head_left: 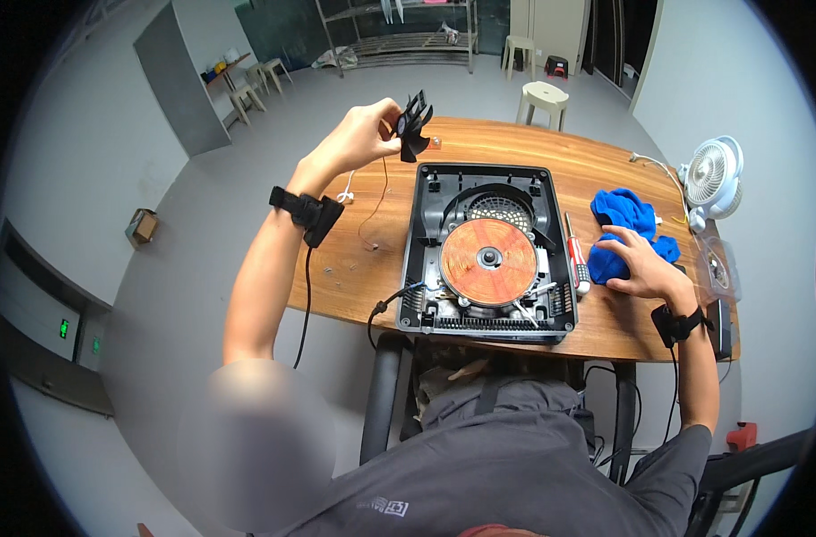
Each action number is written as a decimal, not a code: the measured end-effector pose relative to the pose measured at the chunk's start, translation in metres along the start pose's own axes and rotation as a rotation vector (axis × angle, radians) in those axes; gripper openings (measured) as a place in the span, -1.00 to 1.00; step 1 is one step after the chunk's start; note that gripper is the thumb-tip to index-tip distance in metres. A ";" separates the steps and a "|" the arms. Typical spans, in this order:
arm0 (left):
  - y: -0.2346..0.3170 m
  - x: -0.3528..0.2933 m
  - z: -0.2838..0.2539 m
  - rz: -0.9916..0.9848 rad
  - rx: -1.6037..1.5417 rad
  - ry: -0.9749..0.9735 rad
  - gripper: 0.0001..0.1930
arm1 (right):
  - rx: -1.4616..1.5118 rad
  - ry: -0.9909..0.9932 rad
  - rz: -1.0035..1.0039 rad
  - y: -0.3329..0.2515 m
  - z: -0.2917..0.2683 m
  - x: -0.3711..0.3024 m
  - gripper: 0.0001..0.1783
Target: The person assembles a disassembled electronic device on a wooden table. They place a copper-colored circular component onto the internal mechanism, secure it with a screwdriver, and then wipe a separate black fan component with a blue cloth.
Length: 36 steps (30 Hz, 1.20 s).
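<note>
My left hand [372, 134], raised over the table's far left part, pinches a small black cooling fan [413, 127] with curved blades. A thin wire hangs below that hand. My right hand [642, 267] is over a crumpled blue cloth [624, 210], its thumb and fingers spread apart around part of the cloth. Between my hands lies an opened induction cooker [408, 268], a black housing with a round copper coil [466, 259] near its front. Behind the coil, a round vent grille [502, 211] shows in the housing. A red-and-grey screwdriver [575, 255] lies along the housing's right side.
The wooden table [354, 277] has a curved edge. A white fan [712, 176] and a clear plastic container [719, 268] are at its right. A black cable [378, 309] reaches the housing's left side. Plastic stools [544, 97] and a metal rack [399, 43] stand farther back.
</note>
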<state>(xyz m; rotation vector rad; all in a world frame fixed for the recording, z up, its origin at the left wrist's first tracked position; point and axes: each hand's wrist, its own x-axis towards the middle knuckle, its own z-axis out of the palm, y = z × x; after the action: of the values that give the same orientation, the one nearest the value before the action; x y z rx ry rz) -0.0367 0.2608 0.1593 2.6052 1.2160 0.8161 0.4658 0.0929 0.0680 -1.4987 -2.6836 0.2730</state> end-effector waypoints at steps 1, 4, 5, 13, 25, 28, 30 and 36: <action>0.003 0.000 0.000 0.016 0.012 0.002 -0.68 | -0.054 -0.018 0.022 0.002 0.001 -0.004 -0.16; 0.012 0.002 0.001 -0.002 0.016 0.006 -0.67 | -0.087 0.027 0.070 0.013 0.024 -0.006 -0.17; 0.015 0.003 0.002 -0.001 0.016 0.012 -0.66 | -0.098 0.032 0.082 0.013 0.027 -0.006 -0.17; 0.052 0.014 0.020 0.153 -0.047 0.126 -0.67 | -0.016 0.604 0.184 0.069 0.025 0.007 -0.66; 0.143 0.038 0.087 0.377 0.166 0.107 -0.64 | 0.719 0.951 0.263 0.052 -0.062 0.067 -0.31; 0.150 0.038 0.097 0.381 0.187 0.083 -0.62 | 1.038 0.768 0.085 -0.018 -0.066 0.085 -0.23; 0.154 0.037 0.101 0.360 0.172 0.056 -0.63 | 1.187 0.620 -0.039 -0.051 -0.068 0.092 -0.38; 0.150 0.043 0.108 0.430 0.135 0.106 -0.61 | 1.097 0.485 -0.090 -0.057 -0.062 0.102 -0.27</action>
<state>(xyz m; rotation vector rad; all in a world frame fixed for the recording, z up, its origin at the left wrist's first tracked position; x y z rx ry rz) 0.1426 0.2033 0.1394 3.0233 0.7591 0.9821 0.3729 0.1580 0.1351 -0.9025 -1.6755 1.0007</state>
